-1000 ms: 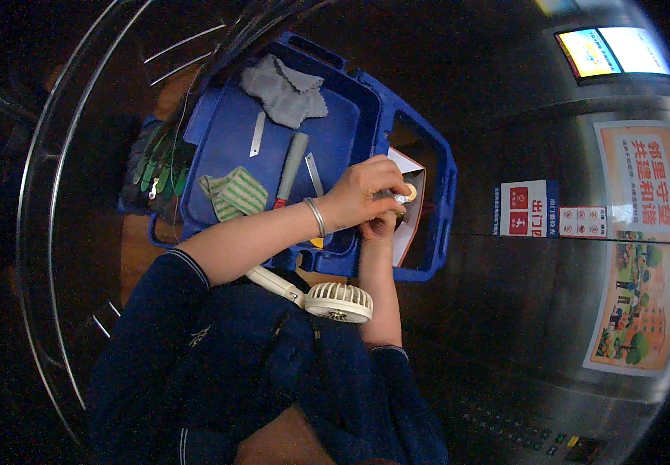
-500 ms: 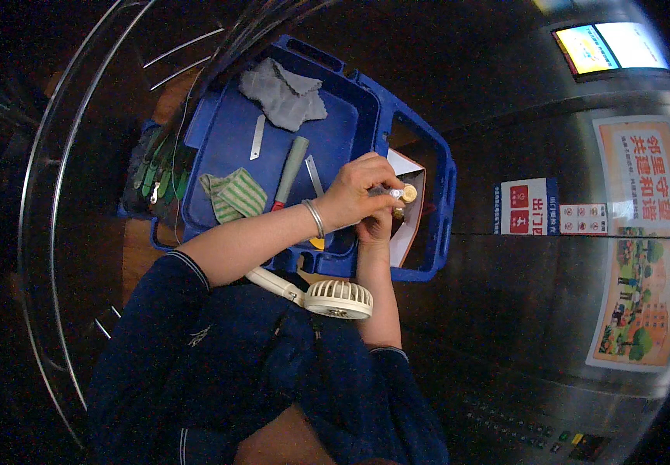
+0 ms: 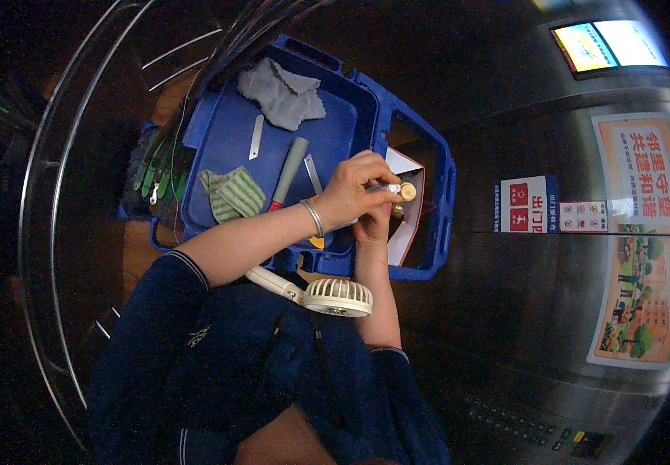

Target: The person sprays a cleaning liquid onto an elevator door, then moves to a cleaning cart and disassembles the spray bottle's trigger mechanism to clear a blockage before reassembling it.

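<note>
Both hands, left [image 3: 348, 194] and right [image 3: 372, 225], pinch a brass-tipped fitting [image 3: 402, 191] at the tray's [image 3: 219, 139] 3 o'clock; assembly apparently unfinished.

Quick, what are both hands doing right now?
Left hand: closed on a small silver tool.
Right hand: mostly hidden underneath, cannot tell.

One blue tray [image 3: 350, 128], two cloths [image 3: 282, 94], one handheld fan [image 3: 336, 297], two hands [image 3: 354, 194].

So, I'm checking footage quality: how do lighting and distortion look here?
Head view: strong fisheye bend toward the rim; corners fall black; glare washes out the wall screen; the hands and blue tray are evenly lit and fairly sharp.
</note>
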Demonstrator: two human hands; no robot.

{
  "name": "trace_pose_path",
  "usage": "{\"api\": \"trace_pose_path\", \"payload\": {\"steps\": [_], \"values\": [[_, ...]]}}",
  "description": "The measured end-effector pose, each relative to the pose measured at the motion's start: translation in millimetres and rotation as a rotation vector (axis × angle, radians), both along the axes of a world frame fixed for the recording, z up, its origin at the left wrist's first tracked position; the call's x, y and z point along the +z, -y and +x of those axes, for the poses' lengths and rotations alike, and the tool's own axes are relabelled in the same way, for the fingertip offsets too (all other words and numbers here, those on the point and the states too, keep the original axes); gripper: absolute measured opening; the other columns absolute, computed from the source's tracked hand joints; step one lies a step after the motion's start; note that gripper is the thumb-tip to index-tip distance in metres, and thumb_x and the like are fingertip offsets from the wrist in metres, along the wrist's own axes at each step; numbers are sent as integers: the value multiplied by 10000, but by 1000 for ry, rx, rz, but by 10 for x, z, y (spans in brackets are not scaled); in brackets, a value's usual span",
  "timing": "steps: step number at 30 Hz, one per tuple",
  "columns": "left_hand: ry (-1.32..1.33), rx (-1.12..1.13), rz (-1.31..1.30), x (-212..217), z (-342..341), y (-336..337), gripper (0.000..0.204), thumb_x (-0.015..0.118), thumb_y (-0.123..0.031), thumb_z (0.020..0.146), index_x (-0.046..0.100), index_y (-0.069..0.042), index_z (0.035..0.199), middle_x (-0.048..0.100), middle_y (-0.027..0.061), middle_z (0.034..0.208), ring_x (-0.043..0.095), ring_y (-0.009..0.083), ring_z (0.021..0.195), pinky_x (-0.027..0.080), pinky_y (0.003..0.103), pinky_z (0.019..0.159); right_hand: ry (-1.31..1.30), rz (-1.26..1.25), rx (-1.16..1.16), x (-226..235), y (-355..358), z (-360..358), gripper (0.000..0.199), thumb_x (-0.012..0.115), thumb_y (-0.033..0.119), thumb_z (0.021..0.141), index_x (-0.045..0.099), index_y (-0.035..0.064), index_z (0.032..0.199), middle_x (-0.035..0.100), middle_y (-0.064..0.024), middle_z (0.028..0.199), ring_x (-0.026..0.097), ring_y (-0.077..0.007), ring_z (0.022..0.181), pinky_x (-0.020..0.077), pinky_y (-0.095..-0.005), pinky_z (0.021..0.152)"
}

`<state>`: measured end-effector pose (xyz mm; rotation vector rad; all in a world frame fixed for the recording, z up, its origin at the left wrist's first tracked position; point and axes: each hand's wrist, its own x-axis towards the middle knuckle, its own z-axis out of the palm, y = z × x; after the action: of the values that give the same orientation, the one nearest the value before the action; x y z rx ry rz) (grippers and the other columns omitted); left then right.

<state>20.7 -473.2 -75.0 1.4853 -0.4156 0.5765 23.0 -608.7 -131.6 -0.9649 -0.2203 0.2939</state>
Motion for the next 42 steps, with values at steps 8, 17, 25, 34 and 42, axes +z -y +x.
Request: {"api": "trace_pose_path", "payload": {"steps": [8, 17, 25, 34, 42], "values": [[151, 83, 32, -2, -18, 14, 182, 758, -82, 715, 689, -33, 877, 641, 93, 867, 594, 234, 839, 487, 329, 702, 43, -21, -30, -66, 21, -29, 684, 711, 176, 790, 352, 115, 1369, 453, -40, 1290, 458, -229, 1244, 382, -367, 1051], [-138, 14, -180, 81, -146, 31, 220, 775, -120, 724, 610, -20, 830, 601, 88, 842, 587, 218, 804, 478, 314, 694, 5, -67, 10, 9, 51, -71, 696, 724, 117, 747, 373, 90, 1346, 468, -50, 1277, 475, -228, 1221, 399, -353, 1032], [164, 92, 11, -28, -94, 8, 185, 775, -87, 724, 644, -24, 838, 632, 98, 871, 604, 254, 819, 488, 341, 722, 69, -6, 35, -5, 26, -73, 650, 731, 141, 769, 396, 92, 1324, 482, -50, 1275, 481, -218, 1212, 403, -353, 1027], [207, 29, 39, -49, -123, 53, 214, 757, -63, 677, 659, -42, 865, 609, 81, 887, 568, 264, 866, 480, 349, 740, 2, -7, 21, -189, 194, -107, 708, 741, 311, 802, 366, 114, 1371, 472, -46, 1307, 456, -225, 1253, 387, -387, 1056], [179, 36, 30, -1, -157, 48, 188, 772, -57, 689, 668, -47, 845, 627, 87, 869, 584, 249, 823, 467, 350, 738, 2, -11, 23, -147, 158, -129, 672, 739, 238, 764, 404, 91, 1328, 503, -58, 1251, 497, -220, 1185, 421, -373, 999]]}}
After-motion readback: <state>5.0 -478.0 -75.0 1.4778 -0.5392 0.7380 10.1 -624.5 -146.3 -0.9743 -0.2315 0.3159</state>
